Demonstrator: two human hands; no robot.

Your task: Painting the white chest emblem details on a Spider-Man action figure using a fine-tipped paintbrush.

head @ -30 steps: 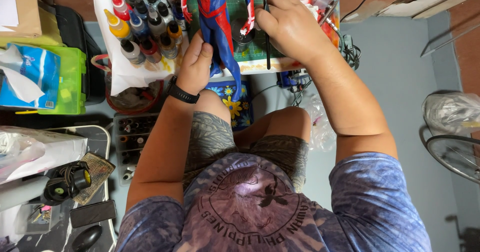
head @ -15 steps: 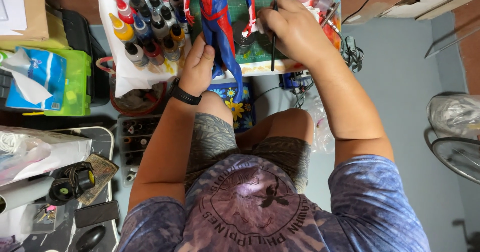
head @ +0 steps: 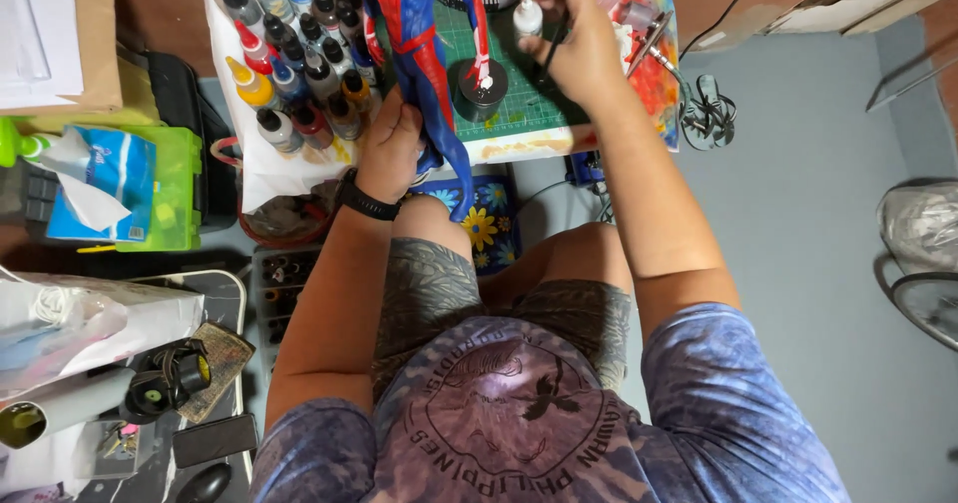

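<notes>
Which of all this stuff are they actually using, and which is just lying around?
In use: red and blue figure, left hand, right hand, small white bottle, paint bottles.
Lying about: tissue pack, phone, sandals.

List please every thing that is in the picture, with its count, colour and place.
figure: one, red and blue, on the mat, held at the legs
paint bottles: many, mixed colours, left of the figure
cutting mat: one, green, under the figure
round base: one, black, on the mat
small bottle: one, white, by the right hand
airbrush: one, silver, right of the mat
green box: one, far left, holding a blue pack
phone: one, black, bottom left
left hand: grips the figure, black watch at the wrist
right hand: holds a thin dark tool, too small to name
</notes>
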